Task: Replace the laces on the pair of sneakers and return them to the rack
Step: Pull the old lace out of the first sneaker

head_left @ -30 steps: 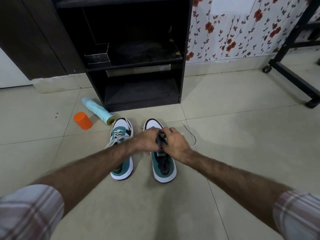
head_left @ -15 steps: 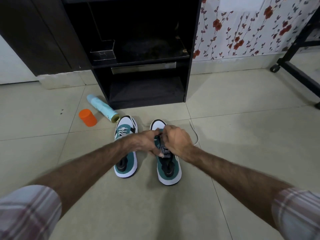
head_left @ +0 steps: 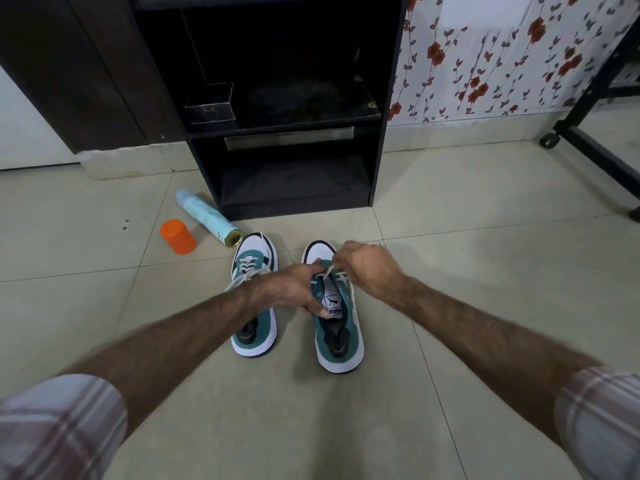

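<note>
One sneaker (head_left: pixel 254 299) is already being shown laced on the floor, w/ the other sneaker (head_left: pixel 337 317) being steadied by the left hand (head_left: pixel 294 289) while its lace (head_left: pixel 329 270) is being pinched by the right hand (head_left: pixel 369 268); rack (head_left: pixel 381 98) return is being left pending.

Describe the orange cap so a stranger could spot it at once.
Start at the black shoe rack against the wall, then look to the floor off its lower left corner. A pale blue spray can lies on its side there, and the orange cap stands just left of it: a small plain cylinder, the only bright orange thing there.
</note>
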